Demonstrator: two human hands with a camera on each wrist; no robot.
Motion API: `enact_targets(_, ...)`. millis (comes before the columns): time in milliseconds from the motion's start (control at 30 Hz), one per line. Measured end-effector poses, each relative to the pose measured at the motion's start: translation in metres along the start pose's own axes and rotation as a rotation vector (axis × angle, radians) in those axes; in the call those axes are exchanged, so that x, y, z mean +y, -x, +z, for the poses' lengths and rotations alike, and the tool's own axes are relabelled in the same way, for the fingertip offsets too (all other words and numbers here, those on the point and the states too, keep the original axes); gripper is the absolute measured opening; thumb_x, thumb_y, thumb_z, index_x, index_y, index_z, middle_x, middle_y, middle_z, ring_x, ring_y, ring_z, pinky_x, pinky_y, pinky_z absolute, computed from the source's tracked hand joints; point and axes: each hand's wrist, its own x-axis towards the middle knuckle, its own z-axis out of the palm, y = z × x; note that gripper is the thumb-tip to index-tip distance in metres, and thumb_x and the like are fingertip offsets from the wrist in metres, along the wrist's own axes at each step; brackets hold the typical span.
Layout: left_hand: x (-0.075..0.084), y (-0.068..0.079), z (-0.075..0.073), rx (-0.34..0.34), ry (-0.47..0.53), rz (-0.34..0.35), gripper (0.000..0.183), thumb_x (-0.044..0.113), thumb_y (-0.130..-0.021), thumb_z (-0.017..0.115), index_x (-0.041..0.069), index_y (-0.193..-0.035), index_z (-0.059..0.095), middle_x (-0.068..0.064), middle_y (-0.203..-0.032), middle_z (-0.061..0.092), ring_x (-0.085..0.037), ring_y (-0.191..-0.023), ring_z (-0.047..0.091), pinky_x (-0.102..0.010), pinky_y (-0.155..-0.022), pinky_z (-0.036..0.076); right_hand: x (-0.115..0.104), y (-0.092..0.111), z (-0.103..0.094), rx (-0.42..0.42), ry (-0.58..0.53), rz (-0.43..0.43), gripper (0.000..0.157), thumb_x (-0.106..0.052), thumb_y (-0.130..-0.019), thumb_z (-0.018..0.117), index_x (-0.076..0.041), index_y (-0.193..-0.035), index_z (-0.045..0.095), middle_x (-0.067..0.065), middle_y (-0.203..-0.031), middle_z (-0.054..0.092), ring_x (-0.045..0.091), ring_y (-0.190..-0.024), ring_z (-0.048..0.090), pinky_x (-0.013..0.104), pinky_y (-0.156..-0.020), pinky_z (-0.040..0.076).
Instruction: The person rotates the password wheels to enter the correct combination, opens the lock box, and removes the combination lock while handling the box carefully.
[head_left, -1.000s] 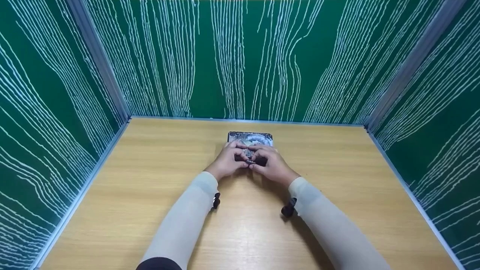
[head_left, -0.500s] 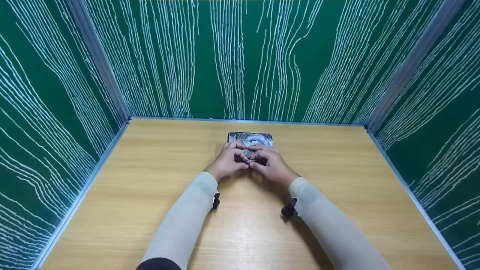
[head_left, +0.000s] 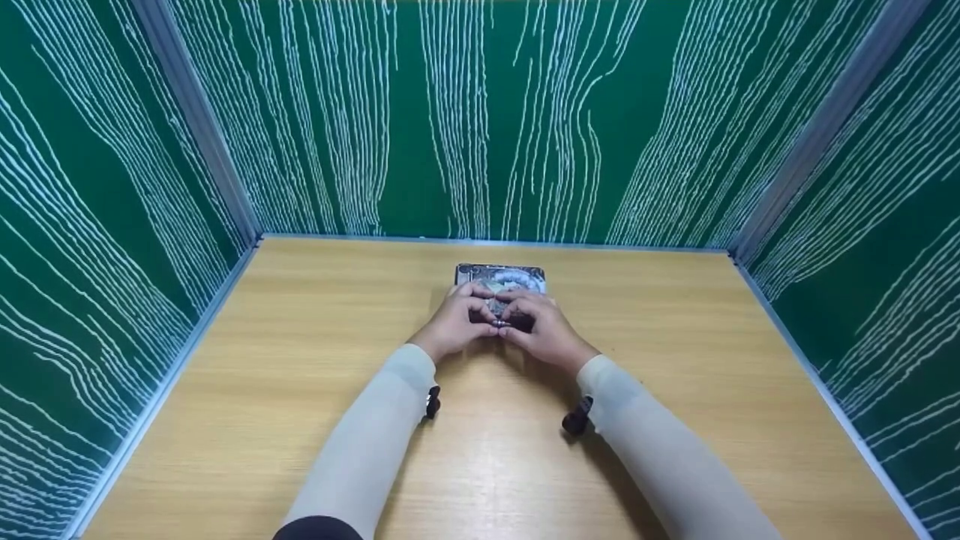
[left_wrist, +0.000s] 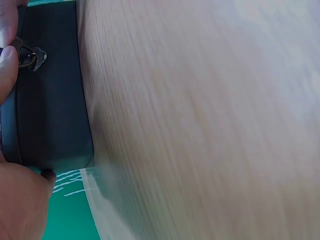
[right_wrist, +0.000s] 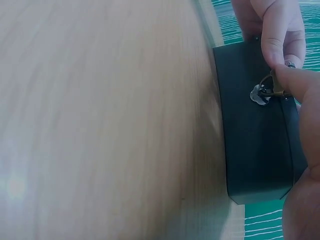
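A small dark box (head_left: 519,276) with a patterned grey and blue lid stands toward the back of the table. Its plain black front (left_wrist: 55,110) carries a metal clasp (right_wrist: 270,90) with a ring and a flower-shaped plate. From the left, my left hand (head_left: 452,321) spreads over the box, its thumb and a finger pinching the clasp. My right hand (head_left: 553,331) mirrors it from the right, thumb tip on the clasp's metal tab and fingers bent over the lid. The thumbs meet at the clasp in the head view. Both hands cover much of the lid.
The wooden table (head_left: 480,450) runs back to a green wall (head_left: 502,120) with white wavy lines. Similar green panels rise at left and right, joined by grey metal posts (head_left: 202,120). Dark devices (head_left: 577,417) are strapped at both wrists.
The right thumb and the metal clasp between the fingertips shift slightly. The box and both arms stay in place.
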Motion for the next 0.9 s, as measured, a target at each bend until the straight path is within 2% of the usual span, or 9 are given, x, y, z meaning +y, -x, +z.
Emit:
enact_targets(167, 0.0013, 0.0008, 0.0001, 0.009, 0.0, 0.027, 0.009, 0.009, -0.094, 0.092, 0.006, -0.093, 0.085, -0.01, -0.156, 0.064, -0.037, -0.164, 0.041, -0.05, -0.143, 0.025, -0.0008, 0.0002, -0.0005, -0.004, -0.01, 0.007, 0.016, -0.026, -0.105, 0.085, -0.016, -0.117, 0.081, 0.006, -0.164, 0.066, 0.039, -0.16, 0.053, 0.069, -0.139, 0.024)
enact_targets(600, 0.0009, 0.0001, -0.0009, -0.001, -0.011, 0.007, 0.009, 0.012, -0.095, 0.092, 0.008, -0.094, 0.085, -0.008, -0.159, 0.063, -0.036, -0.164, 0.04, -0.051, -0.144, 0.024, -0.0013, 0.0002, -0.001, -0.013, -0.01, 0.0, 0.02, -0.026, -0.105, 0.084, -0.015, -0.121, 0.08, 0.006, -0.164, 0.066, 0.039, -0.16, 0.053, 0.065, -0.139, 0.024)
enact_targets(900, -0.0004, 0.0, -0.0001, -0.006, -0.023, -0.019, 0.008, 0.013, -0.096, 0.092, 0.01, -0.092, 0.084, -0.006, -0.158, 0.062, -0.035, -0.165, 0.039, -0.051, -0.144, 0.024, -0.0017, 0.0001, 0.0008, -0.013, -0.007, 0.019, 0.015, -0.029, -0.106, 0.083, -0.02, -0.118, 0.082, 0.003, -0.166, 0.064, 0.039, -0.161, 0.051, 0.068, -0.139, 0.022)
